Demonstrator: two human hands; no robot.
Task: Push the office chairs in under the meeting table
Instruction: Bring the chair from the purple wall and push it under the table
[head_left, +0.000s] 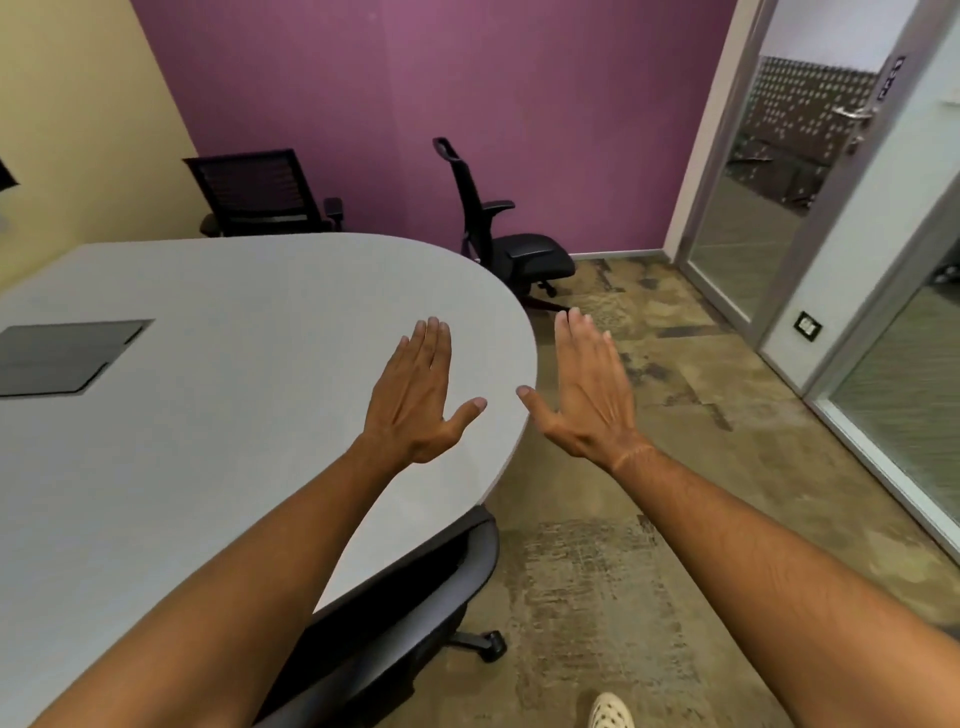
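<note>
A pale grey meeting table (218, 415) with a rounded end fills the left of the view. Below my arms a black office chair (415, 597) has its backrest against the table's near edge. At the far rounded end a black high-backed chair (498, 234) stands turned away from the table, its seat out over the floor. Behind the table's far side stands a third chair (260, 195), a black mesh one. My left hand (415, 400) is held flat and open above the tabletop. Just past the table edge my right hand (587, 395) is open too, over the floor. Neither hand touches a chair.
A dark grey cable hatch (67, 356) is set into the tabletop at left. A purple wall (467, 104) lies behind the chairs. A glass door and partition (769, 208) run along the right. Brown patterned carpet (649, 493) lies between table and partition. A white shoe (610, 712) shows at the bottom.
</note>
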